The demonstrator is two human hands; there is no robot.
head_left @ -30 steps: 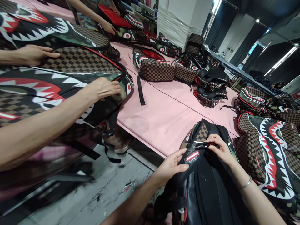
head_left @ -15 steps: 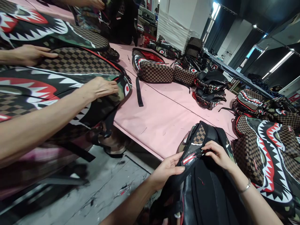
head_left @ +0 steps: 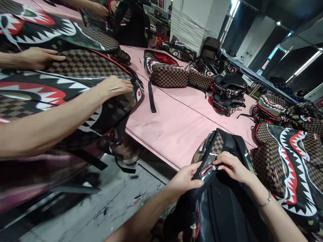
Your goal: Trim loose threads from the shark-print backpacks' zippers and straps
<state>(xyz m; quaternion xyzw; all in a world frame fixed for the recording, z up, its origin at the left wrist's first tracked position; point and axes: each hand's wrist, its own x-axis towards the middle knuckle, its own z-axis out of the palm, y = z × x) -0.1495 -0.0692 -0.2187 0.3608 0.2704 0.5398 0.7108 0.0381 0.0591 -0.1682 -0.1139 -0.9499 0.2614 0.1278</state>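
The bag [head_left: 227, 205] lies at 6 o'clock of the pink table [head_left: 166, 124], overlapping its near edge, black back panel upward. Its long axis runs from 12 to about 6 o'clock, rounded top at 12. The panel is matte and padded; smooth, leather-like black shows along its 8 o'clock side, checks and camouflage near the top.

The left hand [head_left: 185, 179] is clamped on one shoulder strap [head_left: 209, 178], thumb on top. The strap slants from 7 to 1 o'clock and bears one red label [head_left: 207, 169], glossy and oblong, pointing to 2. The right hand [head_left: 230, 165] has its fingertips bunched at the label's 2 o'clock end; whether they grip something there, I cannot tell. One metal bangle [head_left: 266, 199] rings that wrist.

At 10 o'clock, a co-worker's two hands [head_left: 113, 86] rest on one checked, red-piped bag [head_left: 88, 64]. At 12 stands a stack of two bags [head_left: 228, 89]; towards 11, one red-lined open bag [head_left: 169, 76]; at 2, a shark-print bag [head_left: 294, 168] with jagged white teeth.
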